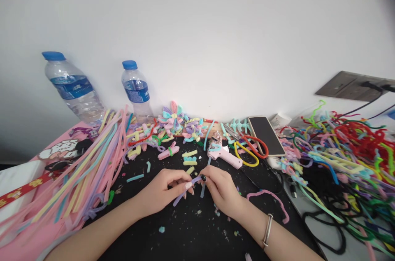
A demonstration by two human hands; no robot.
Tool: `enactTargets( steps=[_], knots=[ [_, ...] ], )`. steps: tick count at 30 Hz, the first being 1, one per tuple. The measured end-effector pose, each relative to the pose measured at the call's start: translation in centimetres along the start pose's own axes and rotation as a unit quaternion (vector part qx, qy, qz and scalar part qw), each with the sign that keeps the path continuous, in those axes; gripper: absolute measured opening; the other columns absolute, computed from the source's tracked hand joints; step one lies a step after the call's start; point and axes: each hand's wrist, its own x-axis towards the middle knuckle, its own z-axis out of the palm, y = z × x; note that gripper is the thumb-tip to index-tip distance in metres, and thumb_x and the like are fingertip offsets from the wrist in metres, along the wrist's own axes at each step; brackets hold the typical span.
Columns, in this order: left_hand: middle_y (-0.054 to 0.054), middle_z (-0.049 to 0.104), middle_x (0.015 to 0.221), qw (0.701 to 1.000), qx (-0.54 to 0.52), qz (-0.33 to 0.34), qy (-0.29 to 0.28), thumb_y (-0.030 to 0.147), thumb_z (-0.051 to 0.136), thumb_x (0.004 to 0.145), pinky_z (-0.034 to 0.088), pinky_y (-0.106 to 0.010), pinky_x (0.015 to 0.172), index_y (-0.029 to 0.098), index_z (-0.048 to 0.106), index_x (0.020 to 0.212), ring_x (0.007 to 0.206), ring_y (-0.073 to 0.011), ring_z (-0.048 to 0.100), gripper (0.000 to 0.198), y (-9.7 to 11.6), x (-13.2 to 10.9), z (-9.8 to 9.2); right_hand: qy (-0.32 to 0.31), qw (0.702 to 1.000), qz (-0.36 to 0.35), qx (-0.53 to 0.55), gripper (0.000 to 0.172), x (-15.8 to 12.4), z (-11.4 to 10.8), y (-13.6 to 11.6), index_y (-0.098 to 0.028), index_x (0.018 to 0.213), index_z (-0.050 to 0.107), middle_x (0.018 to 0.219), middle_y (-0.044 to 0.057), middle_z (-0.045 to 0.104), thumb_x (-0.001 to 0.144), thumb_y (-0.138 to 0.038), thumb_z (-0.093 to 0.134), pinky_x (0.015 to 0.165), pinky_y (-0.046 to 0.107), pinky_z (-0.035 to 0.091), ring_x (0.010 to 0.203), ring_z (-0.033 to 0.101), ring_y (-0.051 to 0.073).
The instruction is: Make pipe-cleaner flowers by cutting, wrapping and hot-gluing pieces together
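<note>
My left hand [174, 187] pinches a purple pipe cleaner [178, 199] between thumb and fingers, in front of me over the black mat. The thumb and fingers of my right hand [220, 189] are closed on the other end of the same pipe cleaner. A pale blue strip [203, 191] shows beside my right fingers; I cannot tell whether it is held. Just beyond the hands lie short yellow and blue pipe cleaner pieces [189, 158] and a pink bundle tied with green [168, 151]. A pink glue gun [226, 157] rests behind my right hand.
Scissors with red and yellow handles [247, 154] and a phone [267, 135] lie right of the glue gun. Two water bottles [135, 90] stand against the wall. Long pastel pipe cleaners [92, 162] cover the left; a tangled colourful heap [345, 162] fills the right. Finished-looking flowers [173, 117] sit behind.
</note>
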Motion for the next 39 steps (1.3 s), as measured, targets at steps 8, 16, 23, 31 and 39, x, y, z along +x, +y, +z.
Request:
enactTargets(
  steps=[8, 16, 23, 31, 39],
  knots=[
    [-0.003, 0.068, 0.079, 1.0, -0.011, -0.009, 0.01, 0.03, 0.051, 0.093, 0.047, -0.021, 0.063, 0.015, 0.068, 0.085, 0.069, -0.0142, 0.063, 0.024, 0.0, 0.1, -0.1, 0.02, 0.999, 0.028, 0.002, 0.017, 0.0, -0.4, -0.1, -0.02, 0.095, 0.054, 0.077, 0.002, 0.061, 0.096, -0.018, 0.037, 0.062, 0.025, 0.043, 0.066, 0.055, 0.014],
    [-0.002, 0.064, 0.075, 0.994, 0.014, 0.0, 0.104, 0.033, 0.05, 0.092, 0.044, -0.024, 0.063, 0.016, 0.066, 0.079, 0.067, -0.015, 0.059, 0.027, -0.2, 0.1, -0.5, 0.141, 0.965, 0.137, -0.175, 0.016, 0.6, -3.2, 2.8, -0.019, 0.102, 0.053, 0.082, 0.004, 0.063, 0.092, -0.018, 0.041, 0.065, 0.029, 0.046, 0.068, 0.059, 0.018],
    [-0.001, 0.065, 0.073, 0.983, 0.037, -0.002, 0.179, 0.032, 0.049, 0.092, 0.045, -0.025, 0.064, 0.019, 0.066, 0.081, 0.069, -0.0166, 0.06, 0.024, -0.4, 0.3, -0.9, 0.077, 0.83, 0.282, -0.476, 0.035, 0.7, -6.9, 5.8, -0.015, 0.115, 0.052, 0.11, 0.016, 0.06, 0.08, -0.013, 0.053, 0.072, 0.038, 0.043, 0.096, 0.055, 0.032],
    [-0.001, 0.064, 0.07, 0.979, 0.045, -0.005, 0.201, 0.033, 0.049, 0.091, 0.045, -0.026, 0.064, 0.019, 0.065, 0.08, 0.067, -0.0177, 0.061, 0.024, -0.3, 0.2, -0.9, 0.008, 0.798, 0.361, -0.483, 0.042, 0.3, -7.7, 6.9, -0.012, 0.121, 0.051, 0.103, 0.017, 0.06, 0.081, -0.021, 0.061, 0.071, 0.034, 0.04, 0.09, 0.059, 0.03],
    [-0.001, 0.063, 0.07, 0.978, 0.027, -0.005, 0.205, 0.033, 0.048, 0.091, 0.046, -0.026, 0.064, 0.019, 0.064, 0.081, 0.067, -0.0182, 0.062, 0.023, -0.3, 0.3, -1.1, 0.046, 0.797, 0.367, -0.478, 0.041, 0.2, -8.3, 7.4, -0.01, 0.115, 0.055, 0.095, 0.016, 0.063, 0.075, -0.02, 0.06, 0.072, 0.035, 0.042, 0.087, 0.061, 0.03]
  ],
)
